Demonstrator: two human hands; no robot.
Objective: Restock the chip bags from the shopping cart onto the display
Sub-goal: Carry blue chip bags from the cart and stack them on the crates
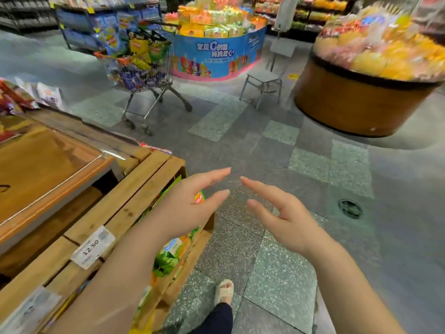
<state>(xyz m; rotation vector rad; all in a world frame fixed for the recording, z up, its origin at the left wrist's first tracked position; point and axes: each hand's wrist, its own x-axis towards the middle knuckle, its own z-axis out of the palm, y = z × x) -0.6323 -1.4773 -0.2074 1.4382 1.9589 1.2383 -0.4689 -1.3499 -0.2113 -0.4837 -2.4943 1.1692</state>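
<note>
— Both hands are empty, aren't they?

— Yes. Our left hand (190,203) and right hand (277,213) hang spread in front of us, fingers apart, palms turned toward each other, gripping nothing.

— What lies closest to them?

— Just under and left of our left hand is the wooden display (134,196), with a price tag (92,247) on its slats and green and orange packs (168,256) tucked in its lower tier. Further left of that hand the upper shelf board (43,165) looks bare, with only a few red bags (14,97) at its far end.

— And the chip bags?

— Well ahead of both hands, across open floor, stands the shopping cart (142,68), heaped with chip bags (142,49) in yellow, green and blue.

— So how far along are we?

— We judge early or midway: the cart is loaded high and the shelf has plenty of room. Next we would need to walk to the cart and take another bag.

— Anything beyond it?

— Round snack stands (216,56), blurred.
</note>
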